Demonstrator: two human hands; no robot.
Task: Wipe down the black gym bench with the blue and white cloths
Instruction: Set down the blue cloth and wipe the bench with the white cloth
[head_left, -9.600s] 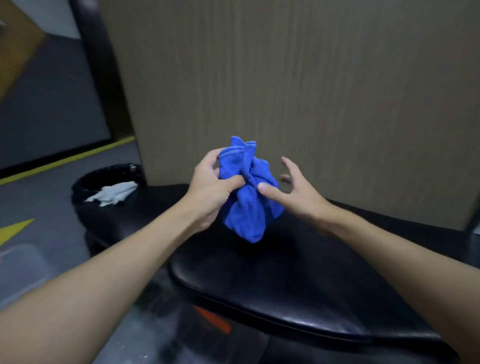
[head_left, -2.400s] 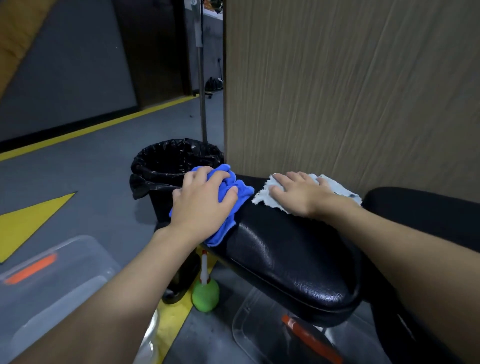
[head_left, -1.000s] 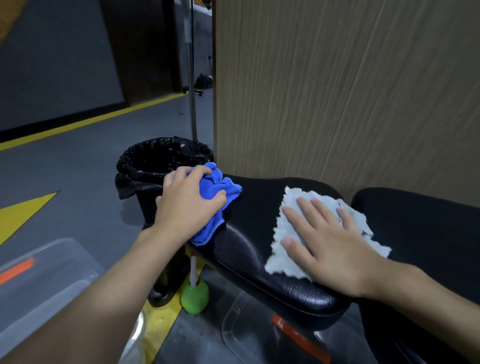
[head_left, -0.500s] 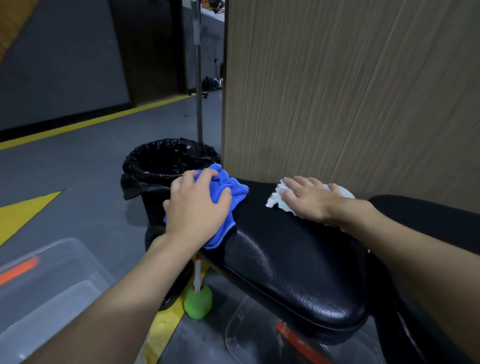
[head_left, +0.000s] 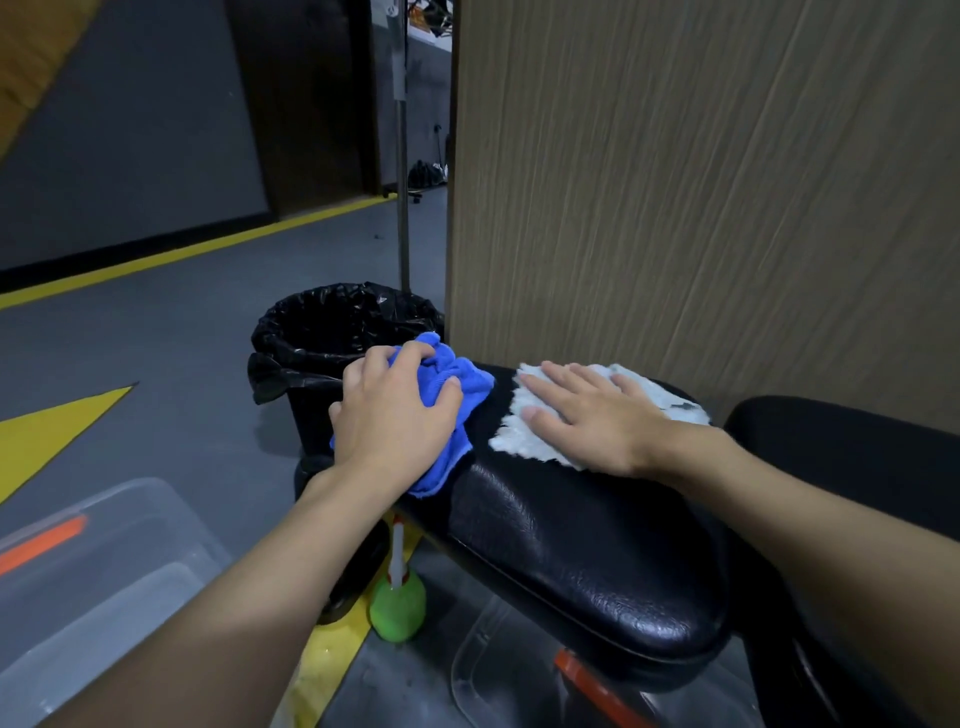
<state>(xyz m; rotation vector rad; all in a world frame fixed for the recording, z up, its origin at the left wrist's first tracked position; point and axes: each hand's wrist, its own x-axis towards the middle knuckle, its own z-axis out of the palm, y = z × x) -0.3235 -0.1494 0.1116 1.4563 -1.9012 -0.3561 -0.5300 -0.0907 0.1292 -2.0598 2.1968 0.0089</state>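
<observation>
Gripping the bunched blue cloth, your left hand curled shut on it; right hand lay flat, open, on white cloth atop tabletop; bin contents unclear.

Blue cloth: mostly covered by left hand; white cloth: middle hidden under flat right hand; bench pad: far end concealed by both cloths; clear bin: cut by left edge; green bottle: top hidden behind pad
</observation>
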